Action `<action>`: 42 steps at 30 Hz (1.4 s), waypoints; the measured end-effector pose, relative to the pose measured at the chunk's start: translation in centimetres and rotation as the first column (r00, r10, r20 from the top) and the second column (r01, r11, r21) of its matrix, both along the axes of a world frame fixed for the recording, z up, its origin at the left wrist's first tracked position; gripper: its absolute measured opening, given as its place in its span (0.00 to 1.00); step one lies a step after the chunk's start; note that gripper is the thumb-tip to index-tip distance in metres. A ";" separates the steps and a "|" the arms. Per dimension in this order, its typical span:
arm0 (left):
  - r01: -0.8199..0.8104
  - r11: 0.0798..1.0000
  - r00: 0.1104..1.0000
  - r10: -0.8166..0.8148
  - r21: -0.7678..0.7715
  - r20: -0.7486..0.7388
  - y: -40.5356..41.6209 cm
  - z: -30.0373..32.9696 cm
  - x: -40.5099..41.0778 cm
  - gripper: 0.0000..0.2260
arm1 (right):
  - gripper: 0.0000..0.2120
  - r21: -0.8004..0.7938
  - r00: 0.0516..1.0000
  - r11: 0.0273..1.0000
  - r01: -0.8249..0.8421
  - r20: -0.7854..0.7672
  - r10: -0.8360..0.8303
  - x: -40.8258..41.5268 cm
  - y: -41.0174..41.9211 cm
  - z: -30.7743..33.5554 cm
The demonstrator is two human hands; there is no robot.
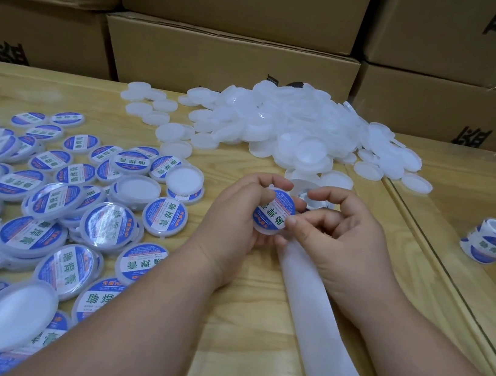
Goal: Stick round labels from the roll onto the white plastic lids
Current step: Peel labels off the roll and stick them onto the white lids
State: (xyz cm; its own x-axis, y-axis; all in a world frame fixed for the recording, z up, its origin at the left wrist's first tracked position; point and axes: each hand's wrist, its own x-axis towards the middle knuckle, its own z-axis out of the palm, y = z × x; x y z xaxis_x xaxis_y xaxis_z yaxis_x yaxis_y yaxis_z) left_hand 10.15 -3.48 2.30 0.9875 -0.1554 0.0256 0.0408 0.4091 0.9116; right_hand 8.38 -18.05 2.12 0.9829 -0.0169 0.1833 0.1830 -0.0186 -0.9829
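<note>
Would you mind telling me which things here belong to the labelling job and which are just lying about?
Job:
- lid in hand, held by left hand and right hand
- blank lids
- labelled lids
- backing strip
- label roll

Lying about:
- cardboard boxes

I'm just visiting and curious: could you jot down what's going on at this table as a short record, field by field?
Activity: a person is sticking a round blue label onto a white lid
Left hand: holds the lid in hand
Right hand: thumb and fingertip on the label's edge
Backing strip: white, runs from the hands toward the person
Blank lids: heaped at the table's far side
Labelled lids: spread on the left, a few upside down
Spare label roll: stands at right
Table: light wood
Background: stacked cardboard boxes
</note>
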 end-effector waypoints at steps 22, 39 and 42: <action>-0.059 0.998 0.998 0.059 -0.010 0.024 0.0 -0.3 0.3 0.21 | 0.13 0.011 1.000 1.000 0.008 -0.011 -0.007 -0.1 -0.1 -0.3; -0.405 0.904 0.914 0.404 0.135 0.039 -0.1 -0.6 0.6 0.13 | 0.03 -0.014 0.970 0.970 0.241 0.000 -0.241 0.1 -0.7 -0.3; -0.506 0.856 0.861 0.508 0.102 0.004 -0.3 -0.7 0.6 0.12 | 0.03 -0.012 0.970 0.970 0.242 -0.002 -0.242 0.2 -0.7 -0.3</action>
